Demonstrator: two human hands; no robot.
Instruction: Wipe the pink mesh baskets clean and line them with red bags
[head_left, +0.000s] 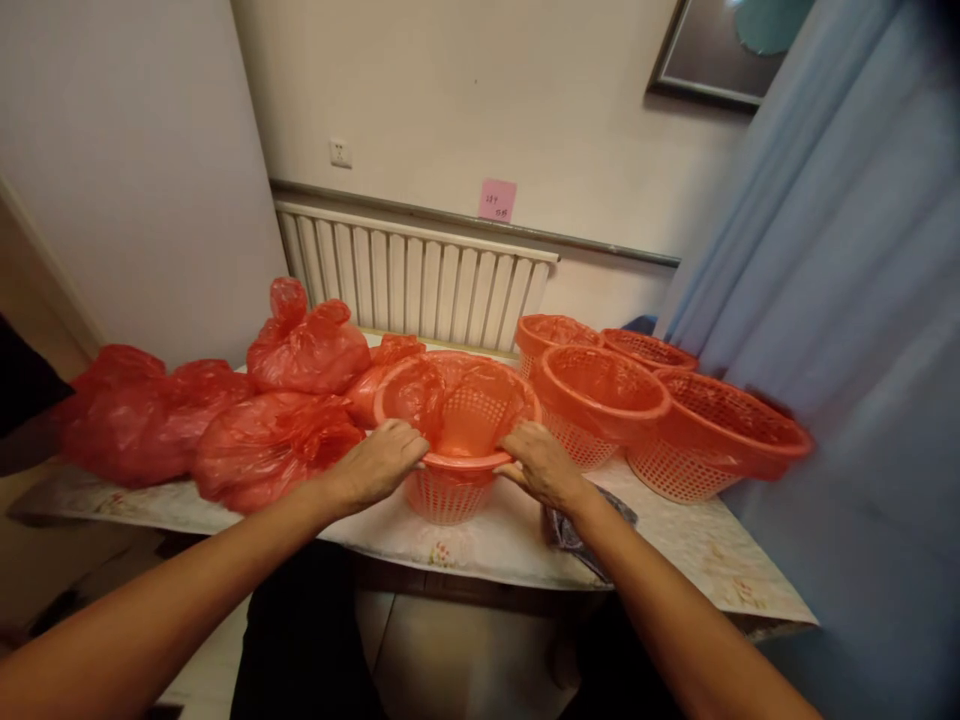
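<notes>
A red plastic basket (448,497) with perforated sides stands upright on the table in front of me. A thin red plastic bag (420,395) lines its inside and folds out over the rim. My left hand (386,458) is closed on the near left of the rim, its fingers over the bag's edge. On the near right, my right hand (541,462) grips the rim and bag the same way. The undersides of both grips are partly hidden. A dark folded plastic packet (574,530) lies beneath my right forearm.
Several filled, tied red bags (307,350) crowd the table's left side. More red baskets (600,390) with bag linings stand at the right. A flowered cloth covers the table (405,535). Behind it are a radiator (420,280) and wall; a blue curtain (847,250) hangs right.
</notes>
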